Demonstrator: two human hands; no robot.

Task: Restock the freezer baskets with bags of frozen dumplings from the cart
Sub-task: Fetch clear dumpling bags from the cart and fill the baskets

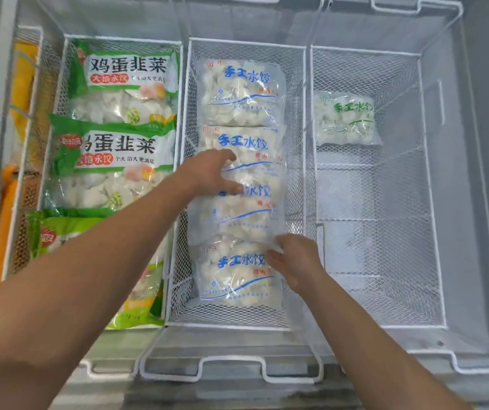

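Note:
Several clear bags of dumplings with blue print lie in a row in the middle white wire basket (296,322). My left hand (210,173) grips the top left edge of the third bag (249,214). My right hand (295,261) holds that bag's lower right corner, above the nearest bag (237,276). The farthest bag (241,93) and the second bag (246,143) lie flat beyond them. The cart is out of view.
The left basket (60,72) holds green-printed dumpling bags (125,81), overlapping. The right basket (414,202) holds a single green-print clear bag (346,118) at its far end. Orange packs (8,217) fill a basket at far left. The baskets' handles (231,368) hang along the near freezer edge.

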